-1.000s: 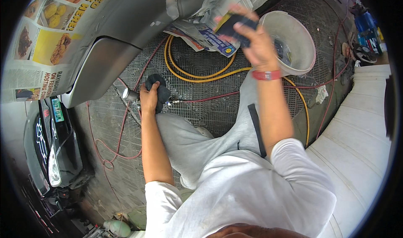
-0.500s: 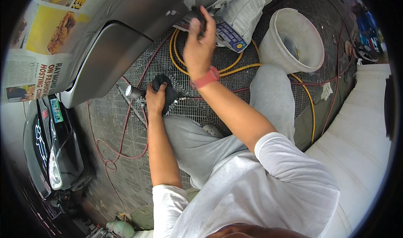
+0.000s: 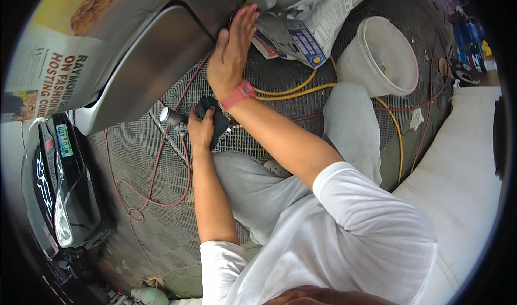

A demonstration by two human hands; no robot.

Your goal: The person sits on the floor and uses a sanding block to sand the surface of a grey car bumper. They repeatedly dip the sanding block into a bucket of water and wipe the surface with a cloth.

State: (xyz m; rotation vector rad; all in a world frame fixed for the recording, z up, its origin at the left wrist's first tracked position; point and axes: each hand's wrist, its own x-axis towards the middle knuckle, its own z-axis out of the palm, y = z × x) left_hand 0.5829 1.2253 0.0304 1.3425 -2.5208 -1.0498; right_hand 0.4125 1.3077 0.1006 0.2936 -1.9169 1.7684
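My left hand (image 3: pixel 201 130) is closed around a spray gun with a small silver cup (image 3: pixel 169 116), low over the mesh floor. A crumpled black cloth (image 3: pixel 219 123) is bunched against that same hand. My right hand (image 3: pixel 231 60), with a red watch (image 3: pixel 239 94) at its wrist, lies flat with fingers stretched along the lower edge of a grey car body panel (image 3: pixel 145 62). A small dark patch shows by its fingertips; whether it is a separate thing, I cannot tell.
Newspaper masking (image 3: pixel 59 71) covers the panel's left part, and more paper (image 3: pixel 307 38) hangs at the top. A white bucket (image 3: pixel 353 57) stands right. A yellow hose (image 3: pixel 293 94) and red hoses (image 3: pixel 153 170) cross the floor. A black bumper (image 3: pixel 81 197) lies left.
My right hand has moved left and turned from raised, with curled fingers, to flat against the panel. The left hand keeps its hold on the spray gun. The view has shifted slightly.
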